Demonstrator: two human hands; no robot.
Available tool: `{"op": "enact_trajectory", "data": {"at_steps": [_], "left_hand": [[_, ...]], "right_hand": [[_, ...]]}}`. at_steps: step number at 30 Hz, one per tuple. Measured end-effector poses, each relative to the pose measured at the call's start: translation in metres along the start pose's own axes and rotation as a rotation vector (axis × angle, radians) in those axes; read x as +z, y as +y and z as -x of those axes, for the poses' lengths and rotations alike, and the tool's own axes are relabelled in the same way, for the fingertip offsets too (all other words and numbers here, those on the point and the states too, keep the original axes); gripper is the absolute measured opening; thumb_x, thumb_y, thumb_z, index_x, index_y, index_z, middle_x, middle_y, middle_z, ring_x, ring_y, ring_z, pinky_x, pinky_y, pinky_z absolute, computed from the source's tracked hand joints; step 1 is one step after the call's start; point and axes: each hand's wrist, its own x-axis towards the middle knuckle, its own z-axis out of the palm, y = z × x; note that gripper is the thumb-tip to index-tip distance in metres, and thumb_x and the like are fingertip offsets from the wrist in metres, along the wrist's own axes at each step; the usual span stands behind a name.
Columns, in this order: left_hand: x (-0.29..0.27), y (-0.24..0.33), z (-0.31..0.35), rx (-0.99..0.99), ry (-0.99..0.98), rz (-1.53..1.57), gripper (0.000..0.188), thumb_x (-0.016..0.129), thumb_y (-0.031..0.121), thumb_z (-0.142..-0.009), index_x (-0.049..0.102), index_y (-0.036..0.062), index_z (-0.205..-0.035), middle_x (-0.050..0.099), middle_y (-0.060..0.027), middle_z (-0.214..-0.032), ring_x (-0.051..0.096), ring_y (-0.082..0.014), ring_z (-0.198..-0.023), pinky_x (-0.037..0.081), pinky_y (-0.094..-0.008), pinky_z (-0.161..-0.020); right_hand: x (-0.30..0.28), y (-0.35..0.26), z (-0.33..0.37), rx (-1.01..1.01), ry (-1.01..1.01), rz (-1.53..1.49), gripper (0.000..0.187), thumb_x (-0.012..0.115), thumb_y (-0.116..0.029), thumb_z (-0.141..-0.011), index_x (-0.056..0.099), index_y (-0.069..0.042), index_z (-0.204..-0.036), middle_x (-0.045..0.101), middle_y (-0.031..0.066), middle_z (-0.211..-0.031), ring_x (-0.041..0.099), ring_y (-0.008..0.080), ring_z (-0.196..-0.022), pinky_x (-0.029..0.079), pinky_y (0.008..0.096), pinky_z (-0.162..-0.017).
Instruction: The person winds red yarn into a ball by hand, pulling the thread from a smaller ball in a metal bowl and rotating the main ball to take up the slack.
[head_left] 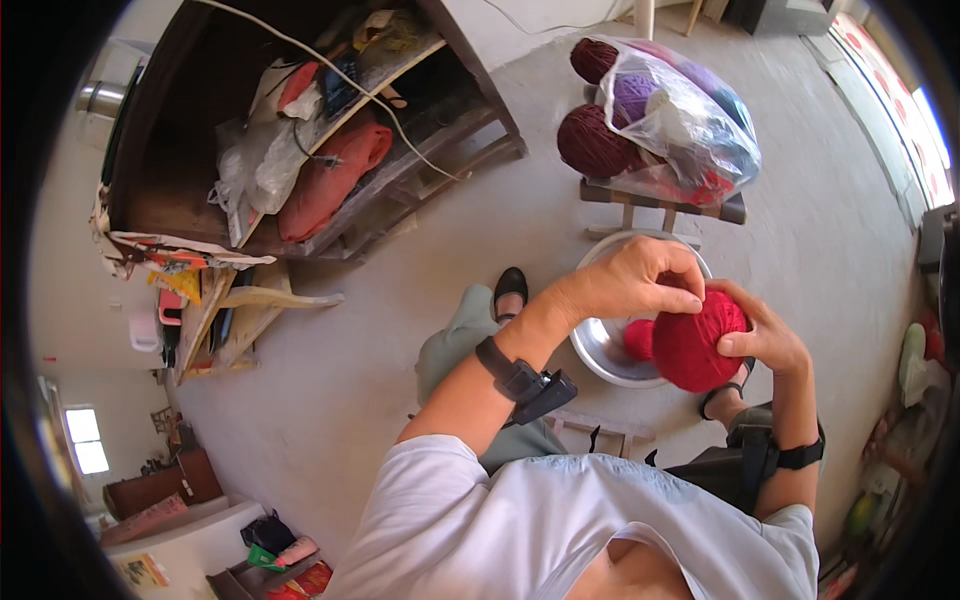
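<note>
My right hand [768, 332] is wrapped round the right side of a large ball of red yarn [695, 345], its thumb across the front. My left hand [640, 278] hovers at the ball's upper left edge with thumb and fingertips pinched together. Any strand between those fingertips is too fine to make out. Below the ball stands a round silver metal basin [612, 368] on the floor. A smaller red yarn bundle [638, 340] shows in it, partly covered by the large ball.
Beyond the basin, a small stool [735, 208] carries a clear plastic bag [690, 120] of purple, blue and red yarn. Dark red yarn balls [597, 140] sit at its left. A dark wooden cabinet [490, 90] with bags and cloth stands at the left, a pale cable [400, 125] hanging across it.
</note>
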Motion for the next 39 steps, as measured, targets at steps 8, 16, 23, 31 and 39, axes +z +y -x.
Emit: {"op": "enact_trajectory", "data": {"at_steps": [8, 16, 23, 31, 39], "left_hand": [[0.006, 0.001, -0.008, -0.150, 0.227, 0.269, 0.017, 0.063, 0.015, -0.096, 0.070, 0.0001, -0.100, 0.067, -0.0001, -0.080, 0.059, -0.0062, -0.072, 0.047, -0.0213, -0.066], [0.024, -0.008, -0.014, -0.309, 0.072, 0.180, 0.018, 0.068, 0.013, -0.092, 0.072, -0.0003, -0.104, 0.069, -0.0024, -0.083, 0.061, -0.0062, -0.075, 0.047, -0.0209, -0.064], [0.033, -0.008, -0.017, -0.237, 0.052, 0.147, 0.018, 0.068, 0.010, -0.091, 0.072, -0.0015, -0.105, 0.070, -0.0035, -0.089, 0.063, -0.0076, -0.079, 0.049, -0.0221, -0.067], [0.034, -0.017, -0.014, -0.249, 0.031, 0.129, 0.018, 0.069, 0.010, -0.091, 0.071, -0.0022, -0.105, 0.071, -0.0054, -0.096, 0.064, -0.0098, -0.083, 0.052, -0.0248, -0.075], [0.035, -0.005, -0.014, -0.281, -0.027, 0.143, 0.016, 0.069, 0.010, -0.091, 0.070, -0.0025, -0.102, 0.069, -0.0020, -0.089, 0.061, -0.0074, -0.077, 0.049, -0.0226, -0.069]], "right_hand": [[-0.024, 0.024, 0.011, -0.384, 0.018, -0.386, 0.098, 0.074, -0.057, -0.074, 0.040, 0.003, -0.144, 0.047, 0.0174, -0.144, 0.047, 0.0277, -0.133, 0.035, 0.0441, -0.112], [-0.022, 0.002, -0.005, -0.474, 0.498, -0.774, 0.073, 0.055, -0.053, -0.095, 0.037, -0.007, -0.147, 0.047, 0.0129, -0.146, 0.049, 0.0265, -0.132, 0.040, 0.0483, -0.110], [-0.007, 0.009, -0.012, -0.294, 0.514, -0.631, 0.076, 0.069, -0.046, -0.088, 0.039, 0.000, -0.141, 0.052, 0.0149, -0.134, 0.054, 0.0249, -0.123, 0.050, 0.0432, -0.099], [0.002, 0.008, -0.014, -0.311, 0.486, -0.586, 0.088, 0.079, -0.037, -0.080, 0.033, 0.002, -0.144, 0.051, 0.0160, -0.133, 0.055, 0.0252, -0.121, 0.049, 0.0419, -0.100], [-0.001, 0.010, -0.018, -0.265, 0.640, -0.451, 0.092, 0.086, -0.030, -0.072, 0.035, 0.003, -0.142, 0.056, 0.0161, -0.127, 0.058, 0.0239, -0.117, 0.049, 0.0372, -0.099]]}}
